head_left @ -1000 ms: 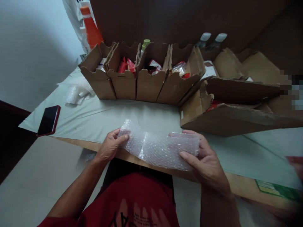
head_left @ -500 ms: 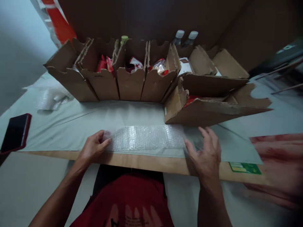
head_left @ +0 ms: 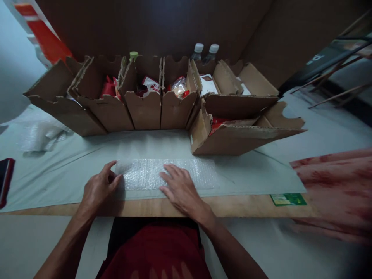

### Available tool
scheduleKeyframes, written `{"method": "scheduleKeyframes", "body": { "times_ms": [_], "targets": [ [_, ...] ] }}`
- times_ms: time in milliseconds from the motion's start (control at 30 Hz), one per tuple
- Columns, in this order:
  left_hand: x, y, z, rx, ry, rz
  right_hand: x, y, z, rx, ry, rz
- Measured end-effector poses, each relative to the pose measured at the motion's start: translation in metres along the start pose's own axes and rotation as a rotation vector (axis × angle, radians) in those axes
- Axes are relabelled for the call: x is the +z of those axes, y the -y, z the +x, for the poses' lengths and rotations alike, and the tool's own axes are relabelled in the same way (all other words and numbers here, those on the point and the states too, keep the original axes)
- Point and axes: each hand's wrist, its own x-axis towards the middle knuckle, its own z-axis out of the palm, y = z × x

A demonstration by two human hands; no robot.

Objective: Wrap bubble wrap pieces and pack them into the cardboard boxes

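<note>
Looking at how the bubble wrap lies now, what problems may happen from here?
The bubble wrap lies close to the wooden front edge, so the right hand, spread over it, might drag it off. The cloth beneath shows creases, so it could perhaps shift together with the wrap.

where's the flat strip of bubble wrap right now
In the head view, the bubble wrap strip lies centrally on the pale cloth, near the table's front edge, with the left hand at its left end and the right hand over its middle.
</note>
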Motion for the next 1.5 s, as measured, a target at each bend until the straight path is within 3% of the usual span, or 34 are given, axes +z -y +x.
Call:
{"method": "scheduleKeyframes", "body": {
  "times_ms": [67, 133, 200, 267, 367, 467, 533, 633, 733, 833, 933, 1133, 1333, 1500],
  "targets": [
    [-0.001, 0.003, 0.000, 0.050, -0.078, 0.067, -0.009, -0.030, -0.027, 0.110, -0.105, -0.049],
    [0.002, -0.001, -0.003, 0.153, -0.227, 0.111, -0.020, -0.055, -0.051, 0.211, -0.247, -0.086],
    [0.007, -0.016, -0.008, 0.313, -0.343, 0.106, -0.028, -0.064, -0.059, 0.244, -0.354, -0.092],
    [0.014, -0.037, -0.010, 0.487, -0.337, 0.085, -0.029, -0.053, -0.049, 0.197, -0.368, -0.059],
    [0.022, -0.062, -0.006, 0.643, -0.193, 0.148, -0.018, -0.019, -0.014, 0.009, -0.213, 0.030],
    [0.026, -0.062, 0.005, 0.603, -0.068, 0.245, -0.004, -0.006, 0.007, -0.164, -0.038, 0.078],
    [0.028, -0.051, 0.012, 0.566, -0.033, 0.225, -0.002, -0.023, -0.004, -0.165, -0.015, 0.064],
    [0.031, -0.036, 0.017, 0.557, -0.051, 0.151, -0.010, -0.076, -0.055, 0.019, -0.099, -0.039],
    [0.034, -0.031, 0.016, 0.552, -0.045, 0.125, -0.028, -0.128, -0.111, 0.304, -0.231, -0.197],
    [0.032, -0.034, 0.016, 0.544, 0.001, 0.103, -0.042, -0.151, -0.133, 0.459, -0.337, -0.266],
    [0.022, -0.035, 0.021, 0.544, 0.019, 0.068, -0.043, -0.148, -0.113, 0.405, -0.346, -0.207],
    [0.006, -0.018, 0.047, 0.504, -0.165, 0.255, -0.025, -0.134, -0.054, 0.366, -0.294, -0.222],
    [0.020, -0.013, 0.048, 0.548, -0.180, 0.236, -0.022, -0.120, -0.064, 0.356, -0.373, -0.082],
    [0.010, -0.010, 0.020, 0.333, -0.111, 0.066, -0.038, -0.100, -0.077, 0.417, -0.401, 0.166]
  ]
}}
